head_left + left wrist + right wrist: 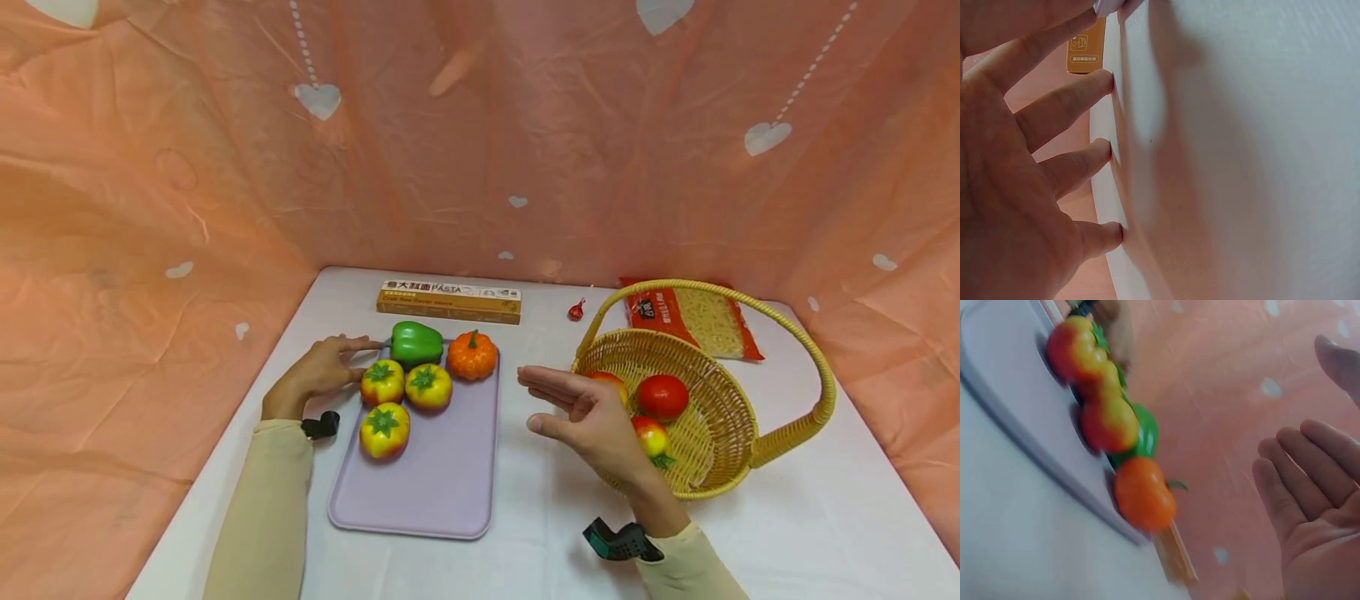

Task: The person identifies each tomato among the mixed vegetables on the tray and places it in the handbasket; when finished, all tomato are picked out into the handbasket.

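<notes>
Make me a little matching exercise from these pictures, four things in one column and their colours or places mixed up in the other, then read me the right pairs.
Things:
1. Pumpkin
2. Left hand
3. Pepper
4. Packet

Colours and places:
A. Lying on the table, behind the basket
B. Green all over its body
C. Beside the left edge of the tray
D. Orange, with a green stem

Right pairs: 1-D, 2-C, 3-B, 4-A
</notes>
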Tool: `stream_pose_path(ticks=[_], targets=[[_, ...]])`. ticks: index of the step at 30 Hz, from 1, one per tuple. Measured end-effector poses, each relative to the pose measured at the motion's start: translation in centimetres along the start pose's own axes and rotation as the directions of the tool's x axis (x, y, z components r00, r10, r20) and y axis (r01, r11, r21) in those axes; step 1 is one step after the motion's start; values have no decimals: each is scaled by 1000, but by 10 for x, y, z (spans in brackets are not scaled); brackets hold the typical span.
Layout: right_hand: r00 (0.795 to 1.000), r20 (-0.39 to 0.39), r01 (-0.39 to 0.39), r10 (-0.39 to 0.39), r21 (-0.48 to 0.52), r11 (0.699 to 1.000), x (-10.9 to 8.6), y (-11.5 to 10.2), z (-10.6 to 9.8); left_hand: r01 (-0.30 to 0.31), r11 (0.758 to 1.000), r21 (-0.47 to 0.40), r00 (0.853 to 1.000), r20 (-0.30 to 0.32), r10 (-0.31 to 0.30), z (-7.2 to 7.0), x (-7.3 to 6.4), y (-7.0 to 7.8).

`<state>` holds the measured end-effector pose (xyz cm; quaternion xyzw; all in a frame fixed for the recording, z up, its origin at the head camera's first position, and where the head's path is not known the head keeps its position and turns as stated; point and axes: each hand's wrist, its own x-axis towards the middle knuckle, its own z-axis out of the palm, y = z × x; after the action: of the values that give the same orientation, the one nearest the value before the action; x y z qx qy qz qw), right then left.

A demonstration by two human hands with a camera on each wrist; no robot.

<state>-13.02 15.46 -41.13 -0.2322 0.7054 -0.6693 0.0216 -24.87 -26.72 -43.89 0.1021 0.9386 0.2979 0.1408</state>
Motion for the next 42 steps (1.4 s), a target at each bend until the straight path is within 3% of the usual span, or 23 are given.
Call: stream_pose_path(ticks=[6, 12, 19, 26, 33, 42], targets=[[998, 56, 2, -4, 23, 1000, 22, 13, 32, 9, 1000, -11, 1000, 6, -9, -1, 0, -1], [998, 29, -57, 55, 57, 997, 43, 34, 56, 18, 1000, -21, 1000, 11, -18, -1, 1, -1], [997, 0, -75, 75, 30, 997, 61, 58, 76, 28, 999, -20, 999, 17, -27, 2, 1, -1], [996, -60, -78, 72, -103, 992, 74, 69, 88, 27, 999, -23, 1000, 16, -27, 2, 1, 1], [989, -108, -130, 105, -264, 956, 79, 74, 98, 25, 1000, -8, 1000, 13, -25, 0, 0, 2], [985, -100, -166, 141, -313, 935, 83, 77, 106, 35, 999, -14, 999, 18, -34, -1, -1, 0]])
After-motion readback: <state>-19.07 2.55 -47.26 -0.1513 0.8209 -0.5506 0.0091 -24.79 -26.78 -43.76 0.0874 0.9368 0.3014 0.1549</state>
